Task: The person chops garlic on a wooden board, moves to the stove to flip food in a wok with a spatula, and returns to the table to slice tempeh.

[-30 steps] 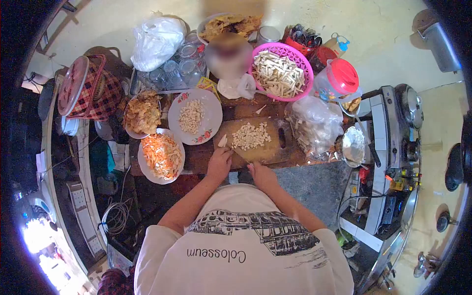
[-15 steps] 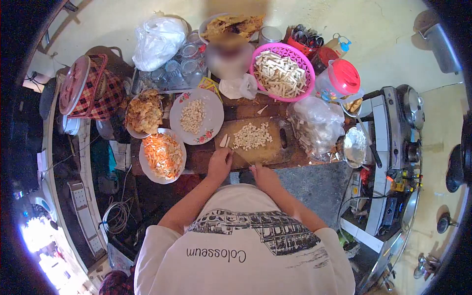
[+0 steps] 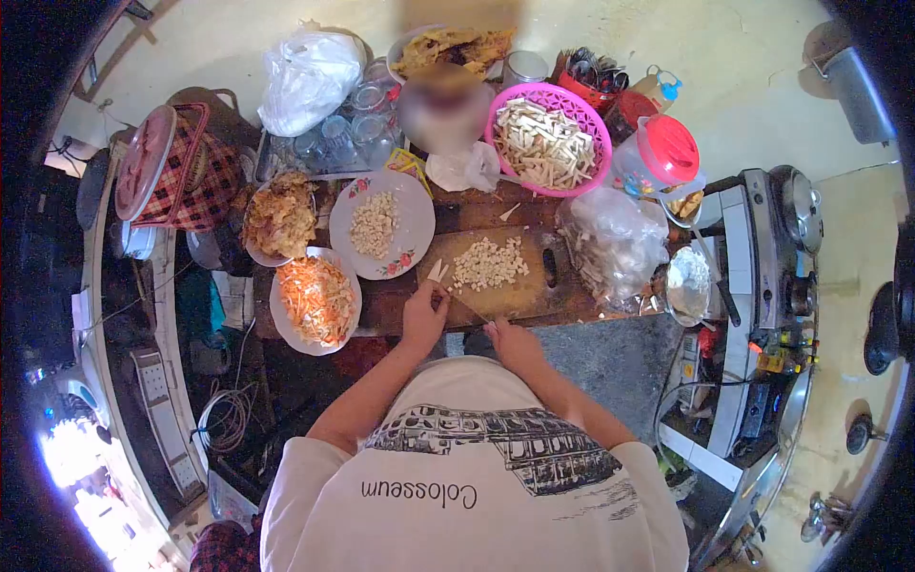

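My left hand (image 3: 425, 311) is at the near left edge of the wooden cutting board (image 3: 534, 300), fingers closed on pale vegetable strips (image 3: 437, 273) that stick out past the fingertips. In my right hand (image 3: 515, 343), at the board's front edge, is a knife (image 3: 469, 306); its thin blade slants up and left toward my left fingers. A heap of small white diced pieces (image 3: 490, 264) lies on the board. Beyond my left hand, a flowered plate (image 3: 416, 224) holds more diced pieces. A bowl of orange and white shreds (image 3: 315, 301) stands to the left.
A pink basket (image 3: 602, 172) full of white strips stands behind the board. To its right are a bulging plastic bag (image 3: 615, 243) and a red-lidded container (image 3: 667, 148). Fried food (image 3: 278, 217) fills a bowl at left. Glasses (image 3: 367, 129) crowd a tray behind. A stove (image 3: 762, 248) is at right.
My left hand has shifted slightly, and the strips in its fingers now spread apart at a steeper angle. My right hand and the knife have barely moved.
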`<state>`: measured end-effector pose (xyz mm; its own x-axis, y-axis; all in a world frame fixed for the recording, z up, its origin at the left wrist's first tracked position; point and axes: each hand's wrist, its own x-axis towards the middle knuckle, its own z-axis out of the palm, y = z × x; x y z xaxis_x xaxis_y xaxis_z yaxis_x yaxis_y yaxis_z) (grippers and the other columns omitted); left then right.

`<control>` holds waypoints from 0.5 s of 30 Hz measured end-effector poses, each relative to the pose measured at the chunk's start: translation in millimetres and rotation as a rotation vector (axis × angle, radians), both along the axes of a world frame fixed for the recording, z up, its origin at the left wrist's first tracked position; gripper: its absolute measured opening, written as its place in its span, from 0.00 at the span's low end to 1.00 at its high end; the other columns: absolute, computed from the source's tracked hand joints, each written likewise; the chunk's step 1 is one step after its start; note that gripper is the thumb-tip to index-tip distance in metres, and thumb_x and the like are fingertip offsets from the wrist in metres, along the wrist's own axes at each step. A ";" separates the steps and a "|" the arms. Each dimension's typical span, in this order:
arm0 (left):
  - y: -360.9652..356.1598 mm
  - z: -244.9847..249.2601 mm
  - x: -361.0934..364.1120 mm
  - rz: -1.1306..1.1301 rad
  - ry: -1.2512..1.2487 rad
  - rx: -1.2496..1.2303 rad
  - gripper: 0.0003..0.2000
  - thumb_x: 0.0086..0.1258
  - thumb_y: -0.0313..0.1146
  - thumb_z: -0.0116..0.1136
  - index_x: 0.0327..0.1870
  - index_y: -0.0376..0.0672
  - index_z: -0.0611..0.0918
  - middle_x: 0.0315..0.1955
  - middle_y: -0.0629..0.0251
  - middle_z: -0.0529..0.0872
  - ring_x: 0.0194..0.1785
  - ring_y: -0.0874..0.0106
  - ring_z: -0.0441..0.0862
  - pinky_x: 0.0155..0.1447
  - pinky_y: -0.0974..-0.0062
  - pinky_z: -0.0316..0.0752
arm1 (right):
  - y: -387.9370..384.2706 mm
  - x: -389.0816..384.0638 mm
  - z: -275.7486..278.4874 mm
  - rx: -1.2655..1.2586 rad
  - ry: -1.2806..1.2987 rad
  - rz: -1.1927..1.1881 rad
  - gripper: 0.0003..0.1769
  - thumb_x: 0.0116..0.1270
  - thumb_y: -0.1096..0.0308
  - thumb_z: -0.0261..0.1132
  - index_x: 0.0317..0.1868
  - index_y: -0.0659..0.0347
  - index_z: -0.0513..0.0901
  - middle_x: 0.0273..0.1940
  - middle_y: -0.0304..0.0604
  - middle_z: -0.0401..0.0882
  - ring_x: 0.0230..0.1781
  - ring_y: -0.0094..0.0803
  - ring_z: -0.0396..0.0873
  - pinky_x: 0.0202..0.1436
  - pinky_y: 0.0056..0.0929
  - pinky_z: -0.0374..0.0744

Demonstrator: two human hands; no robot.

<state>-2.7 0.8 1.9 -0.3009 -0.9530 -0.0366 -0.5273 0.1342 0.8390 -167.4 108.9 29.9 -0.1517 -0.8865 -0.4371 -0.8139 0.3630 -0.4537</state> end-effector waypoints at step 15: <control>-4.9 8.7 -1.5 0.106 0.069 0.166 0.10 0.55 0.21 0.60 0.34 0.38 0.71 0.28 0.61 0.82 0.32 0.71 0.82 0.37 0.76 0.77 | 3.8 -3.8 6.3 0.069 -0.028 0.008 0.22 0.71 0.49 0.44 0.42 0.61 0.71 0.29 0.61 0.79 0.32 0.59 0.78 0.35 0.55 0.74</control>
